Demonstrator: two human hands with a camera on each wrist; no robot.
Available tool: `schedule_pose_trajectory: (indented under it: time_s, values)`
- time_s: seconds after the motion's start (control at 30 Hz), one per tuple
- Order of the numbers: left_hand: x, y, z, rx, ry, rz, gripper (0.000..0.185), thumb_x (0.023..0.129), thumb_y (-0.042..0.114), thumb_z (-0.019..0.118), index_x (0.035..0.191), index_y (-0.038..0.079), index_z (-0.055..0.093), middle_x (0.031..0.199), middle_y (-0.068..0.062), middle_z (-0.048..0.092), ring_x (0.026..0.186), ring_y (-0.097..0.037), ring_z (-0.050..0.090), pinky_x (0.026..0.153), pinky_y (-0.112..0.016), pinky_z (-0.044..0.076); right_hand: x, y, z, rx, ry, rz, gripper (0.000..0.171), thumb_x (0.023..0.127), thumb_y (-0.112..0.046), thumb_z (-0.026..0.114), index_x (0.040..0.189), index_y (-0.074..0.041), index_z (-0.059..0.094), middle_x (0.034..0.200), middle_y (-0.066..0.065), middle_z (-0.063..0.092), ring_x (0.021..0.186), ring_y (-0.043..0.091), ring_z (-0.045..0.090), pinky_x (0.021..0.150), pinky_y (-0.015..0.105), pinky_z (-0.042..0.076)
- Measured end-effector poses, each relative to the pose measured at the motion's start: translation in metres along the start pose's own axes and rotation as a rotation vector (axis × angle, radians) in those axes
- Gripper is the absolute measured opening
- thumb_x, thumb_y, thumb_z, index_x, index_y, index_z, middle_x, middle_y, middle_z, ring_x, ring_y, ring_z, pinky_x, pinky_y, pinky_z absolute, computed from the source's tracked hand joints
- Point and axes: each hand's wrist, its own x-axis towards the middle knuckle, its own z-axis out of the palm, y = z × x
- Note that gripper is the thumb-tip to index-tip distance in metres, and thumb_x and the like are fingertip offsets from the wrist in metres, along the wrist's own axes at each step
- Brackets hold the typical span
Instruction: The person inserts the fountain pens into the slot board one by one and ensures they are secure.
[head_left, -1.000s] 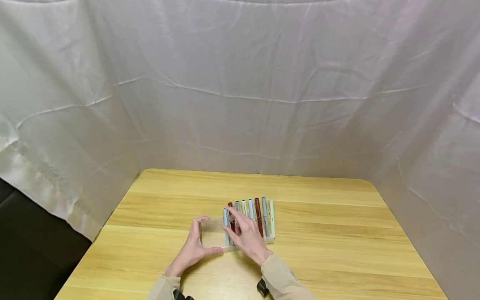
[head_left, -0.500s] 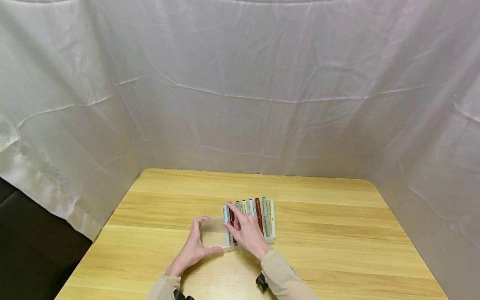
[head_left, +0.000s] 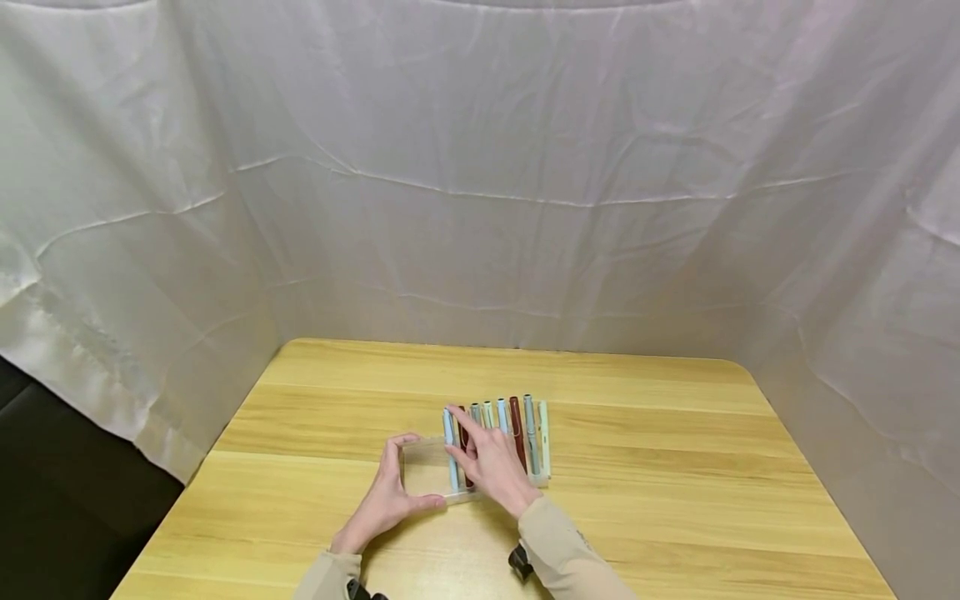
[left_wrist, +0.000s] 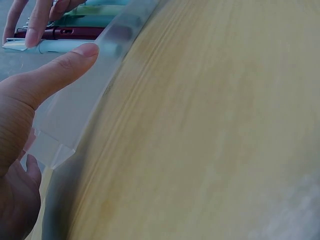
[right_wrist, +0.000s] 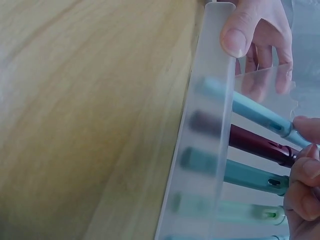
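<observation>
A frosted clear plastic pen tray (head_left: 426, 468) lies on the table, its left end held by my left hand (head_left: 390, 492). In the left wrist view, that thumb (left_wrist: 60, 72) rests along the near wall. My right hand (head_left: 495, 467) pinches a light blue capped pen (head_left: 452, 458) by its upper part, thumb and forefinger on it. The pen leans slightly left, and its lower end sits behind the frosted wall. Beside it lies a dark red pen (right_wrist: 260, 145), then a teal one (right_wrist: 250, 176) and a pale green one (right_wrist: 247, 212). The right hand partly covers this row in the head view.
Farther right in the tray lie another dark red pen (head_left: 517, 429), a grey-blue pen (head_left: 531, 433) and a pale mint pen (head_left: 544, 437). Wooden tabletop (head_left: 675, 467) surrounds the tray. Pale curtains (head_left: 480, 208) hang behind and at both sides.
The light blue pen's top has shifted slightly away from the person and to the left, with the right hand's fingertips following. The left hand and the tray have stayed put.
</observation>
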Motion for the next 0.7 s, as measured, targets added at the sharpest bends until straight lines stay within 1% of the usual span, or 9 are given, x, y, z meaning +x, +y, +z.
schedule_pose_trajectory:
  time_s: [0.23,0.4,0.7]
  values:
    - [-0.0010,0.0005,-0.0001,0.005,-0.003,-0.012,0.099,0.062,0.027,0.096,0.138,0.009,0.036,0.148,-0.018,0.040,0.141,-0.041,0.036,0.119,-0.071,0.025,-0.0013,-0.0023,0.0004,-0.023,0.009,-0.012,0.062,0.095,-0.022,0.070,0.151,-0.013,0.045,0.051,-0.007,0.052,0.039,-0.008,0.028,0.037,0.007,0.031]
    - [-0.0013,0.0011,-0.0007,0.001,-0.004,-0.024,0.099,0.061,0.027,0.097,0.138,0.010,0.036,0.148,-0.017,0.040,0.142,-0.040,0.036,0.120,-0.070,0.024,-0.0014,-0.0031,0.0007,-0.035,0.026,-0.026,0.061,0.095,-0.021,0.071,0.150,-0.013,0.046,0.051,-0.006,0.054,0.039,-0.009,0.028,0.037,0.006,0.030]
    - [-0.0005,-0.0005,0.0006,0.020,0.008,-0.001,0.099,0.062,0.027,0.097,0.137,0.009,0.035,0.146,-0.018,0.041,0.140,-0.041,0.037,0.118,-0.071,0.027,-0.0022,-0.0033,0.0010,-0.039,0.033,-0.024,0.062,0.095,-0.022,0.070,0.151,-0.014,0.045,0.053,-0.007,0.056,0.040,-0.010,0.028,0.039,0.006,0.033]
